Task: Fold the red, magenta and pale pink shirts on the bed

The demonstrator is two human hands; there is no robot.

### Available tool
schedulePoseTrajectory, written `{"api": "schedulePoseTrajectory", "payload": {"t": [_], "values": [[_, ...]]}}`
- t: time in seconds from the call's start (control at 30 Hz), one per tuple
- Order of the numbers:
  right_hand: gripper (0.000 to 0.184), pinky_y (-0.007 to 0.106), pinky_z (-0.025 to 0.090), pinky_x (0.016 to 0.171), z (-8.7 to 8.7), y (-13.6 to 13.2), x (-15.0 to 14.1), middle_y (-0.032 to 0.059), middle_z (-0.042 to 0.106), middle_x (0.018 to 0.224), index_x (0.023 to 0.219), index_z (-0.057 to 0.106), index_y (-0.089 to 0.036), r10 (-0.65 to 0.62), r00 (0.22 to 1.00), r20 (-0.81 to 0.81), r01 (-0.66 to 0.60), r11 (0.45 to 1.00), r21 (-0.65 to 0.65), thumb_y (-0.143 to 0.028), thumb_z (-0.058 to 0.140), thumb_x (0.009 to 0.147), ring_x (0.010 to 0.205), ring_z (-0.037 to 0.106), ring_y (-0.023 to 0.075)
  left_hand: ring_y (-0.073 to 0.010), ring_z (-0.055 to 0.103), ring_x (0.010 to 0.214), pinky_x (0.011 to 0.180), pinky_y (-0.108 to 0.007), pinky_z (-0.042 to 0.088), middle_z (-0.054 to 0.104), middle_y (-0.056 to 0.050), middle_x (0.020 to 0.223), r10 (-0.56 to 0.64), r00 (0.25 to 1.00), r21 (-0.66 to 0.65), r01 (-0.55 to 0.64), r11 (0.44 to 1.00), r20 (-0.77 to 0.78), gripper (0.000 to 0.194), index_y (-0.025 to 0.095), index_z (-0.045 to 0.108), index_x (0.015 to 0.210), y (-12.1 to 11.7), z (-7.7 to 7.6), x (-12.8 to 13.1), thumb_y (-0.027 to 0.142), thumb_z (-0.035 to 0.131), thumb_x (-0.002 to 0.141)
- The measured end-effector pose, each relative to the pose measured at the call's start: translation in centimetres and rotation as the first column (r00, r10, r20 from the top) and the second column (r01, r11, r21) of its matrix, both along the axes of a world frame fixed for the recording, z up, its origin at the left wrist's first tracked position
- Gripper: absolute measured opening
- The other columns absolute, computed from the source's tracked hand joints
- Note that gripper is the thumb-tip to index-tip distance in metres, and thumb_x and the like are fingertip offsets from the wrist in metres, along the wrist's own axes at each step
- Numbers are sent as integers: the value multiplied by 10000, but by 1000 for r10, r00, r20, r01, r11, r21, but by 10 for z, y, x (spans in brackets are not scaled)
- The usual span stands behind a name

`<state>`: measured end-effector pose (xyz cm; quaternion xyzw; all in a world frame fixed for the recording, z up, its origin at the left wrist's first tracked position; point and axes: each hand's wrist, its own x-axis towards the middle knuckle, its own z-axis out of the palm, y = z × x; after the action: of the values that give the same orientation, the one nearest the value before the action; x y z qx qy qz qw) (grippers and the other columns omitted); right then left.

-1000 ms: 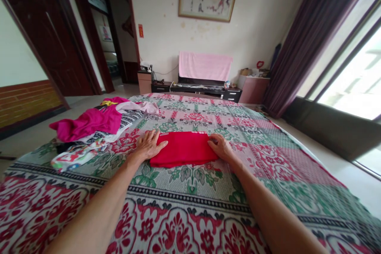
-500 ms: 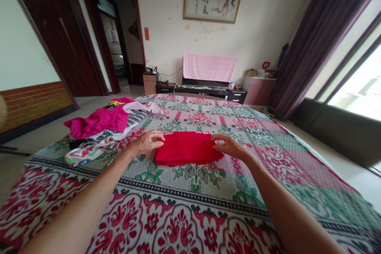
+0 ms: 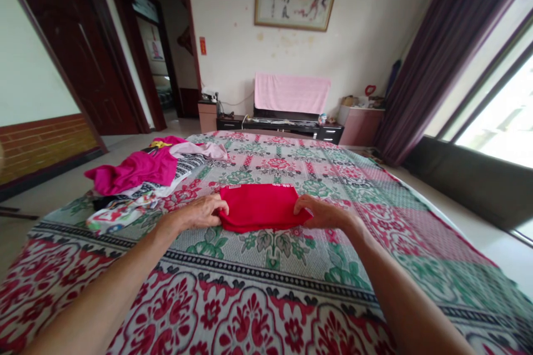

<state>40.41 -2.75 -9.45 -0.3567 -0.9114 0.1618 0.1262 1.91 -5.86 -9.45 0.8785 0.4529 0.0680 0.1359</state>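
A red garment [image 3: 260,208], folded into a flat rectangle, lies in the middle of the patterned bed cover [image 3: 266,299]; white print shows along its far edge. What kind of garment it is, I cannot make out. At its left side, my left hand [image 3: 206,211] is closed on the edge, thumb on top and fingers curled at the side. My right hand [image 3: 318,212] grips the opposite edge in the same way, pulling up a small corner by the fingers. Some fingertips of both hands are hidden under the cloth.
To the left lies a heap of clothes: a magenta garment [image 3: 135,172], a black-and-white patterned piece [image 3: 189,164] and a white multicoloured print cloth [image 3: 120,213]. Beyond the far edge stands a low black cabinet [image 3: 229,124] with a pink towel [image 3: 291,93] draped above it.
Both hands have lowered slightly and closed on the side edges of the red garment, where before the fingers rested nearer its far corners. The garment has stayed in place.
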Motion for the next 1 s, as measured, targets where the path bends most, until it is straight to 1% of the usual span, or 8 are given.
{"api": "schedulePoseTrajectory", "payload": {"t": [0.13, 0.33, 0.63, 0.73, 0.8, 0.87, 0.93, 1.0], "values": [[306, 332, 497, 867, 3, -4, -3, 37, 626, 972, 848, 664, -247, -7, 1000, -26, 7, 1000, 9, -56, 586, 623, 910, 575, 197, -186, 554, 869, 796, -273, 399, 577, -38, 902, -25, 998, 18, 24, 1000, 57, 199, 197, 690, 870, 3, -5, -3, 236, 540, 746], [413, 317, 489, 842, 2, -2, -1, 37, 633, 959, 853, 669, -236, 12, 998, -54, -11, 1000, 28, 16, 497, 575, 901, 575, 185, -183, 566, 876, 817, -271, 409, 594, -31, 907, -7, 992, -11, 9, 1000, 125, 235, 225, 720, 919, 5, -8, -5, 241, 557, 750], [329, 315, 488, 819, -7, 2, -5, 29, 652, 882, 788, 674, -219, 4, 990, -138, 12, 993, 117, 9, 479, 653, 826, 597, 151, -181, 584, 892, 849, -278, 436, 605, -41, 926, 46, 982, -53, -37, 998, 181, 233, 199, 708, 893, 7, -11, -9, 328, 558, 770], [280, 337, 483, 873, -3, 1, -6, 46, 669, 965, 781, 665, -218, -25, 971, -238, 53, 993, 108, -29, 491, 670, 920, 616, 171, -201, 584, 1006, 937, -299, 430, 628, -62, 1042, 76, 957, -40, -68, 997, 281, 238, 193, 704, 853, 7, -7, -12, 369, 583, 746], [235, 357, 469, 914, 3, 1, -5, 50, 678, 1020, 772, 658, -219, -80, 946, -315, 103, 993, 57, -66, 504, 680, 981, 615, 189, -220, 558, 1109, 1000, -310, 407, 613, -71, 1187, 104, 919, -33, -99, 995, 380, 252, 195, 708, 860, 5, 0, -12, 383, 605, 728], [188, 350, 485, 858, 12, 0, -2, 39, 693, 938, 768, 652, -214, -167, 918, -359, 159, 986, -52, -114, 513, 691, 907, 627, 193, -234, 561, 1125, 991, -318, 426, 620, -68, 1221, 171, 850, -100, -139, 985, 498, 301, 196, 713, 937, 1, 9, -10, 389, 616, 727], [144, 300, 491, 703, 23, -3, 1, 13, 667, 752, 768, 637, -207, -257, 883, -392, 180, 958, -223, -169, 519, 694, 723, 605, 166, -242, 603, 1055, 932, -334, 468, 674, -69, 1116, 268, 739, -233, -152, 960, 619, 382, 183, 696, 1045, -4, 19, -7, 405, 614, 745], [121, 248, 436, 561, 34, -7, 3, -10, 600, 633, 788, 612, -204, -336, 822, -460, 152, 907, -392, -249, 534, 708, 584, 534, 131, -241, 641, 961, 873, -347, 496, 709, -64, 990, 364, 582, -362, -126, 924, 727, 450, 165, 670, 1106, -8, 26, -2, 435, 623, 749]]}}
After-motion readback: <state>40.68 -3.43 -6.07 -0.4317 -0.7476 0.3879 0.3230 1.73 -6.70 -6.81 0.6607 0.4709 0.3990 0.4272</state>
